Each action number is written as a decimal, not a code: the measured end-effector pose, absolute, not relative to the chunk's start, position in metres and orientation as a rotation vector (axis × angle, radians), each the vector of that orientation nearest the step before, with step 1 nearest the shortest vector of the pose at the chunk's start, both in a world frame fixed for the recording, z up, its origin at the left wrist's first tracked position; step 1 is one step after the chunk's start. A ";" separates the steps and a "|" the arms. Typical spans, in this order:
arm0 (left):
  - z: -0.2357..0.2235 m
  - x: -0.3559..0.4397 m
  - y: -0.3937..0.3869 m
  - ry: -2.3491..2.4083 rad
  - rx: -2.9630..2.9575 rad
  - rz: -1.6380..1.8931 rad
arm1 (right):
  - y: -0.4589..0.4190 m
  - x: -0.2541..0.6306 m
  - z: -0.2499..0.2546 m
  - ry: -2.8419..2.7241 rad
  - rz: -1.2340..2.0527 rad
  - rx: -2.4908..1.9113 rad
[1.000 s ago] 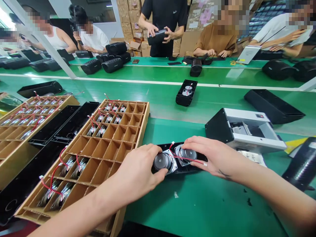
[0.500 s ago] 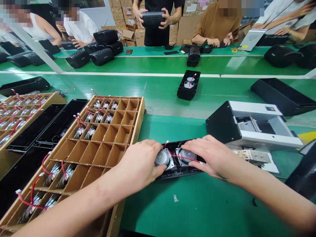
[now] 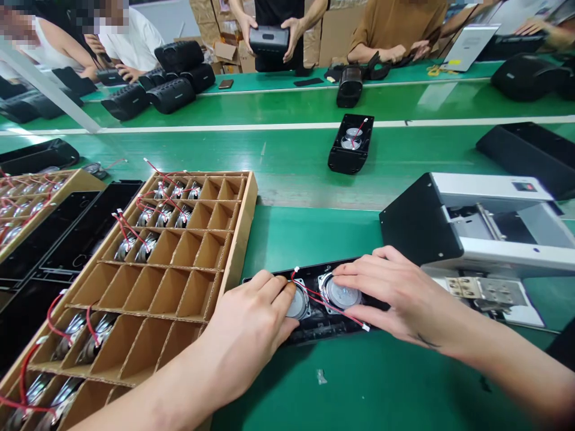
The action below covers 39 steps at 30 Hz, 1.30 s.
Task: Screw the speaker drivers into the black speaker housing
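A long black speaker housing (image 3: 321,330) lies on the green bench in front of me, with two round silver speaker drivers side by side in it. My left hand (image 3: 254,326) has its fingers and thumb around the left driver (image 3: 297,305), partly covering it. The right driver (image 3: 345,293) is held at its edge between the fingers and thumb of my right hand (image 3: 390,290). Red wires with white plugs (image 3: 366,327) run across both drivers. Whether the drivers are fully seated I cannot tell.
At left stands a divided cardboard tray (image 3: 246,224) with several wired drivers. A silver-and-black machine (image 3: 494,258) sits at right. Beyond, another housing with drivers (image 3: 350,160) lies on the green surface. Across it, co-workers handle black speakers; one person holds one up (image 3: 269,42).
My view has shifted slightly. Both hands stay on the drivers in the housing, and the wire's plug end now hangs lower by my right thumb. The co-worker opposite has turned the held speaker.
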<state>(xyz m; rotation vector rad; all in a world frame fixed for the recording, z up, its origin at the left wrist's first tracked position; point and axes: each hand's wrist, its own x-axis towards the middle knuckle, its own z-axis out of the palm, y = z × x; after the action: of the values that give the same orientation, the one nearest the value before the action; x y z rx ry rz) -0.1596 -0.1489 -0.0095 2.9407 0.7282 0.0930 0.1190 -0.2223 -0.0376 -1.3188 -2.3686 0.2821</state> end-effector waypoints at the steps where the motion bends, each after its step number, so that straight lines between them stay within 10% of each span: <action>1: -0.010 -0.160 -0.149 0.726 2.948 0.089 | -0.222 0.119 -0.038 -2.369 0.294 -1.326; 39: -0.027 -0.174 -0.139 0.548 2.810 0.353 | -0.217 0.126 -0.039 -2.453 0.334 -1.263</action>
<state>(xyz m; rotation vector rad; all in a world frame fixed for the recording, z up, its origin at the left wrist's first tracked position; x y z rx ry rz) -0.1741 -0.1393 -0.0272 2.8101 0.5478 0.3526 0.1261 -0.2168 -0.0393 -1.2627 -2.4534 0.3339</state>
